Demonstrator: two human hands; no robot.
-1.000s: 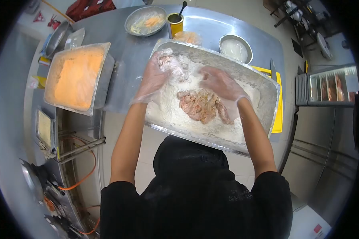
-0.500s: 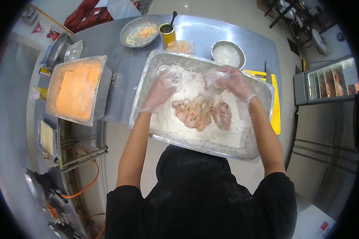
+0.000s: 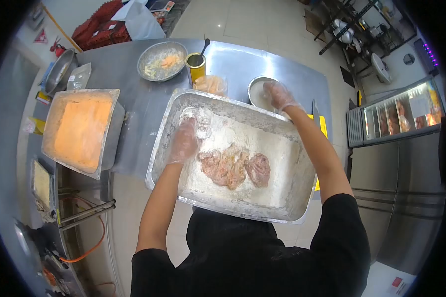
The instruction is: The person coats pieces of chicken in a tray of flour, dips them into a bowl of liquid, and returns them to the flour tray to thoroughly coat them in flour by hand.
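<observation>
Raw meat pieces [image 3: 228, 168], which look like chicken dusted with flour, lie in white flour [image 3: 277, 148] inside a large metal tray [image 3: 158, 143]. My left hand [image 3: 184, 143], in a clear plastic glove, reaches into the tray's upper left. Its fingertips are down at a flour-coated lump [image 3: 201, 126], and flour hides how they are bent. My right hand [image 3: 281, 96], gloved as well, is over a round metal bowl [image 3: 252, 89] with whitish contents beyond the tray. Its fingers point into the bowl; whether they hold anything is not visible.
A deep metal pan of orange powder [image 3: 84, 133] stands at left. Behind the tray are a yellow can [image 3: 195, 72] with a dark handle, a plastic bag [image 3: 211, 85] and a bowl with yellow-orange remains [image 3: 151, 72]. A knife [image 3: 315, 111] and yellow board [image 3: 323, 126] lie at right.
My right hand has left the flour and moved across the tray's far rim to the round bowl. My left hand stays in the tray's upper left. The whole view has shifted slightly.
</observation>
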